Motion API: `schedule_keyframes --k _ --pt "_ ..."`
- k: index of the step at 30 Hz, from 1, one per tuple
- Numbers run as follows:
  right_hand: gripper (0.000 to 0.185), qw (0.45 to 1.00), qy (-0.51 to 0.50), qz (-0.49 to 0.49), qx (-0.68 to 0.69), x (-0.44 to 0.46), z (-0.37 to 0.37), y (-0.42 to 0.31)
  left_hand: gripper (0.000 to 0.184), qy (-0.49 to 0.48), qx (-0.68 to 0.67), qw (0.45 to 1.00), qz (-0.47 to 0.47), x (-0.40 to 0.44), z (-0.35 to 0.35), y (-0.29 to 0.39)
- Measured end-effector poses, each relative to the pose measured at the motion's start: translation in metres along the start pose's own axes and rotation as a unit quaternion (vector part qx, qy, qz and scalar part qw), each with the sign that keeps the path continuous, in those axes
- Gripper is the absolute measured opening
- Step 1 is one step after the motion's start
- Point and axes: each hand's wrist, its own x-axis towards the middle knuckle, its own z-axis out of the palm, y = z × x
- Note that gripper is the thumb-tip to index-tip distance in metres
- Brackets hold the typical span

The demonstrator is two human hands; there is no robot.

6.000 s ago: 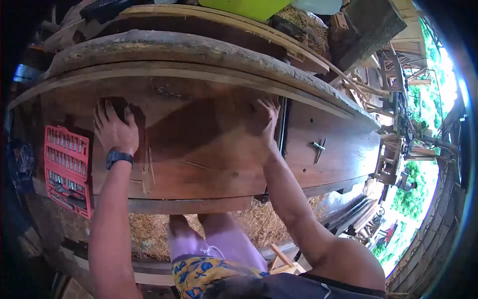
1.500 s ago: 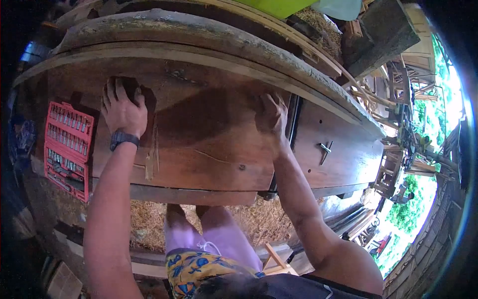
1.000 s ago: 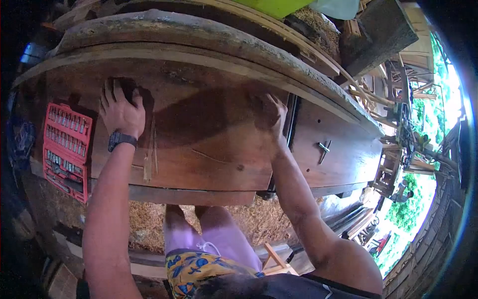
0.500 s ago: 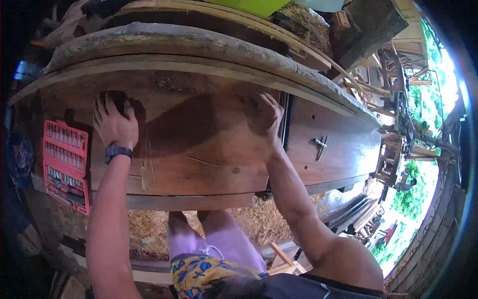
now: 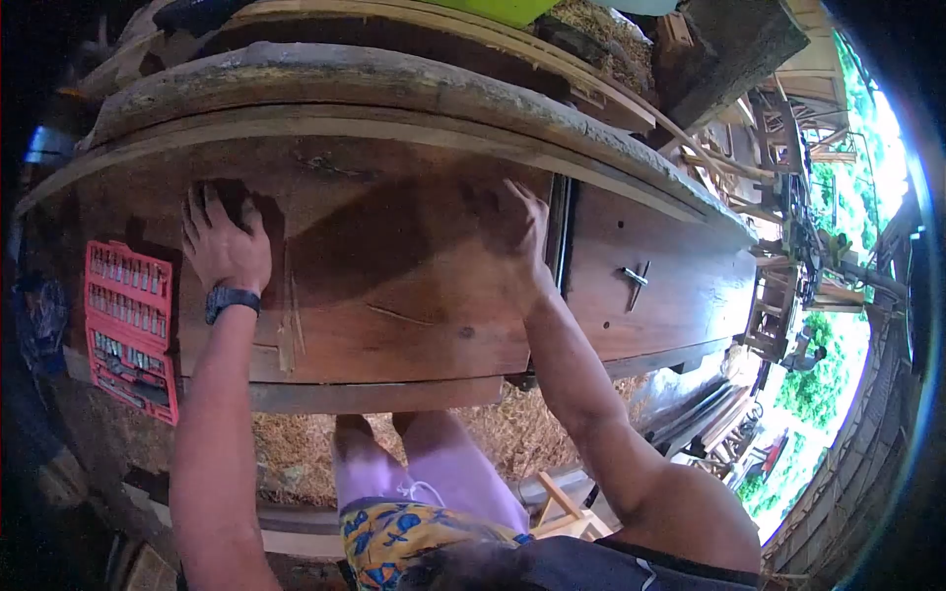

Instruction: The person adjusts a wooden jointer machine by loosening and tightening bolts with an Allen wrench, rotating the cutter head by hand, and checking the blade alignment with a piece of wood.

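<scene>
My left hand [image 5: 227,241], with a dark watch on its wrist, lies flat with spread fingers on a brown wooden panel [image 5: 424,345]. Over the same panel, near its right end, my right hand [image 5: 517,222] is closed with the fingers curled under. Whatever it may hold is hidden by the hand and its shadow. A dark gap beside it separates this panel from a second wooden panel [image 5: 680,266]. On that one lies a metal T-shaped tool [image 5: 636,284] between several small holes.
An open red socket set case [image 5: 171,340] stands left of my left hand. A long rough timber edge [image 5: 394,84] runs behind the panels. Wood shavings [image 5: 522,433] cover the floor near my legs. Stacked timber [image 5: 724,424] lies at the right.
My right hand has shifted slightly to the left and toward me over the panel. My left hand stays flat in the same place.
</scene>
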Motion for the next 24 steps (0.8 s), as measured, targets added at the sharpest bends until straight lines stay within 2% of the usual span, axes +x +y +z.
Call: schedule_keyframes --k 1,4,7,10,13,14,20,23,24 --pt "0.009 1.0 -0.009 0.007 -0.001 0.005 0.0 -0.001 0.066 -0.001 0.001 1.0 0.002 0.002 0.001 0.001" --pt "0.025 0.999 0.003 -0.039 -0.007 0.004 0.0 0.008 0.067 -0.004 0.0 1.0 0.006 0.0 -0.001 -0.003" --pt "0.024 0.999 -0.033 -0.008 0.009 0.002 0.0 0.01 0.067 0.003 -0.011 1.0 0.007 0.004 -0.003 0.002" --pt "0.025 1.0 0.011 -0.002 -0.01 0.001 -0.001 0.001 0.066 -0.006 0.016 1.0 0.004 0.001 -0.001 -0.003" --pt "0.025 0.999 0.016 -0.001 0.028 0.001 0.007 0.007 0.065 0.003 0.017 1.0 0.007 0.0 0.003 0.0" --pt "0.028 0.999 -0.027 0.04 -0.015 0.001 0.004 0.007 0.065 0.002 0.014 1.0 0.006 0.001 0.003 -0.001" --pt "0.028 0.999 -0.012 -0.022 -0.023 -0.009 0.021 0.048 0.065 0.0 -0.009 1.0 -0.001 0.0 0.002 0.0" --pt "0.032 0.998 -0.061 0.019 -0.028 -0.003 0.0 0.016 0.066 0.0 -0.008 1.0 -0.007 0.002 0.001 -0.001" --pt "0.026 0.999 -0.023 -0.011 -0.032 -0.01 0.01 0.034 0.066 -0.002 -0.008 1.0 -0.007 -0.001 0.0 0.0"
